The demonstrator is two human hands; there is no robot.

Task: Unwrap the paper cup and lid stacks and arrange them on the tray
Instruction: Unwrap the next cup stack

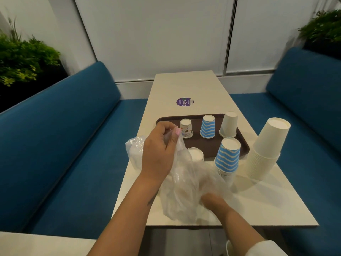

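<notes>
Left hand: my left hand (pixel 158 150) is raised over the near left corner of the tray, fingers curled, pinching the top of the clear plastic wrap (pixel 186 189) between thumb and fingers.
Right hand: my right hand (pixel 212 202) is low on the table, mostly covered by the wrap. I cannot tell whether its fingers grasp the film or lie flat against it.
Plastic wrap: crumpled, translucent, hanging from my left hand down to the table surface and spreading against the base of the striped stack.
Lid stack: a white round stack (pixel 195 154) shows just behind the wrap at the tray's near edge. The film partly hides it, so I cannot confirm that it is lids.
Second wrapped bundle: a white stack in plastic (pixel 134 150) lies behind my left hand at the table's left edge.
Tray: the brown tray (pixel 166 120) sits on the middle of the white table (pixel 184 85).
Cups on tray: three single inverted cups stand in the far row, a small patterned cup (pixel 186 128), a blue striped cup (pixel 208 126) and a plain white cup (pixel 228 124).
Striped stack: an inverted blue striped cup stack (pixel 227 156) stands at the tray's near right corner.
White stack: a tall inverted white cup stack (pixel 265 150) stands on the table, right of the tray.
Table sticker: a round purple sticker (pixel 184 102) lies beyond the tray.
</notes>
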